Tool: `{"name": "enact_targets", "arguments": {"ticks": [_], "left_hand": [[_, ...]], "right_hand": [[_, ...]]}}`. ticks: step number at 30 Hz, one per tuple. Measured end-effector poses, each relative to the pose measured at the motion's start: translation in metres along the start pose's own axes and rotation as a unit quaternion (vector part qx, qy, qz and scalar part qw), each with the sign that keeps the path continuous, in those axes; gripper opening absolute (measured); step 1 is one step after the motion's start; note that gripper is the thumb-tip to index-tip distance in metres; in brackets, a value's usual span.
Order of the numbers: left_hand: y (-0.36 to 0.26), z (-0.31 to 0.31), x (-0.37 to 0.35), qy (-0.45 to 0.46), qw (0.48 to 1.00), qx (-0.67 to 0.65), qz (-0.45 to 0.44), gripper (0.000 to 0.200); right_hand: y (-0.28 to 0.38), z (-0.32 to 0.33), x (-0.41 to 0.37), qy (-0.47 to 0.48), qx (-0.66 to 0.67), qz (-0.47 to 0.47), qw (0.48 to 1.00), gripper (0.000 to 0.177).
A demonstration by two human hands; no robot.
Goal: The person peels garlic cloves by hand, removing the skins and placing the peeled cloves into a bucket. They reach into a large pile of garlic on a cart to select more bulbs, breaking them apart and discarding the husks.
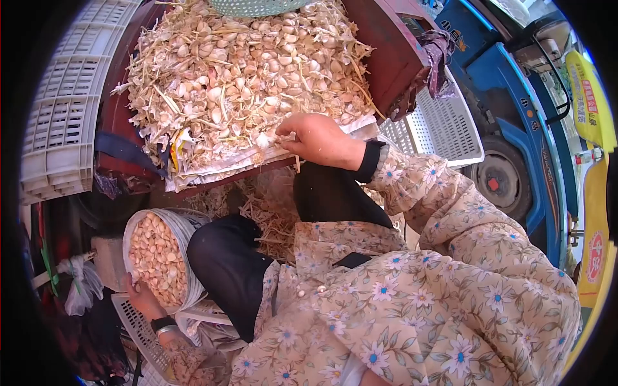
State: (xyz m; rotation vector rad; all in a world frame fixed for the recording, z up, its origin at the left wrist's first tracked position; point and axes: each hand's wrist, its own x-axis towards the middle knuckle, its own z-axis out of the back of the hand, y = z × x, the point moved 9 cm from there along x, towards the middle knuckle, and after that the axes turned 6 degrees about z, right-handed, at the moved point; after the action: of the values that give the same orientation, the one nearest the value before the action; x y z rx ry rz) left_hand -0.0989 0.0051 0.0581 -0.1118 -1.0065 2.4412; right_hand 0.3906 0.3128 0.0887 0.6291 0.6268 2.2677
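Note:
My right hand (320, 140) is at the front edge of a heap of garlic cloves (257, 71) mixed with dry skins and stalks. Its thumb and fingers are pinched together; a pale, papery bit shows at the fingertips, too small to name surely. A whitish tuft of skin (262, 140) lies just left of them. Down at the left, my left hand (145, 300) is against the near rim of a white bucket (187, 225). Its fingers look apart, partly turned from view, with nothing visible in them. Garlic cloves (156, 257) fill much of the bucket.
The heap lies on a cloth-edged dark red bed (396, 55). A green mesh basket (257, 5) rests on top. White crates (61, 96) stand at the left; another white crate (444, 122) is at the right, near a blue vehicle (515, 128). Dry stalks (273, 222) litter the ground.

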Motion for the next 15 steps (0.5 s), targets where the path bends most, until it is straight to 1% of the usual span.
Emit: {"name": "enact_targets", "arguments": {"ticks": [1, 3, 4, 5, 6, 7, 9, 10, 11, 13, 14, 15], "left_hand": [[0.011, -0.004, 0.007, -0.008, 0.993, 0.117, -0.028, 0.035], [0.034, -0.019, 0.020, 0.035, 0.993, 0.109, 0.002, 0.036], [0.025, -0.024, 0.015, 0.057, 0.993, 0.105, 0.017, 0.037], [0.005, -0.025, 0.007, 0.017, 0.990, 0.139, -0.022, 0.031], [-0.022, -0.036, 0.000, 0.000, 0.990, 0.118, -0.075, 0.030], [-0.050, -0.047, -0.008, -0.017, 0.987, 0.096, -0.130, 0.029], [-0.143, -0.074, -0.049, 0.009, 0.972, 0.068, -0.224, 0.024], [-0.176, -0.093, -0.065, 0.063, 0.971, -0.003, -0.231, 0.023], [-0.204, -0.111, -0.079, 0.116, 0.962, -0.075, -0.236, 0.021], [-0.257, -0.150, -0.110, 0.219, 0.916, -0.082, -0.326, 0.022], [-0.277, -0.169, -0.124, 0.299, 0.906, -0.118, -0.274, 0.022], [-0.289, -0.190, -0.133, 0.333, 0.891, -0.122, -0.283, 0.021]], "right_hand": [[-0.004, 0.000, 0.009, -0.011, -0.014, 0.020, 1.000, 0.025], [-0.004, -0.003, 0.021, -0.033, -0.040, 0.057, 0.997, 0.025], [-0.001, -0.007, 0.025, -0.022, -0.048, 0.051, 0.997, 0.026], [0.005, -0.012, 0.028, -0.010, -0.056, 0.045, 0.997, 0.028], [0.009, -0.016, 0.031, 0.000, -0.065, 0.040, 0.997, 0.029], [0.010, -0.024, 0.034, 0.017, -0.100, 0.049, 0.994, 0.024], [0.009, -0.037, 0.036, 0.034, -0.101, 0.068, 0.992, 0.024], [0.008, -0.042, 0.037, 0.043, -0.103, 0.080, 0.991, 0.024], [0.005, -0.040, 0.037, 0.029, -0.086, 0.084, 0.992, 0.024], [-0.003, -0.031, 0.036, -0.003, -0.055, 0.092, 0.994, 0.025], [-0.010, -0.023, 0.035, -0.036, -0.034, 0.076, 0.996, 0.025], [-0.019, -0.015, 0.033, -0.068, -0.014, 0.058, 0.996, 0.024]]}}
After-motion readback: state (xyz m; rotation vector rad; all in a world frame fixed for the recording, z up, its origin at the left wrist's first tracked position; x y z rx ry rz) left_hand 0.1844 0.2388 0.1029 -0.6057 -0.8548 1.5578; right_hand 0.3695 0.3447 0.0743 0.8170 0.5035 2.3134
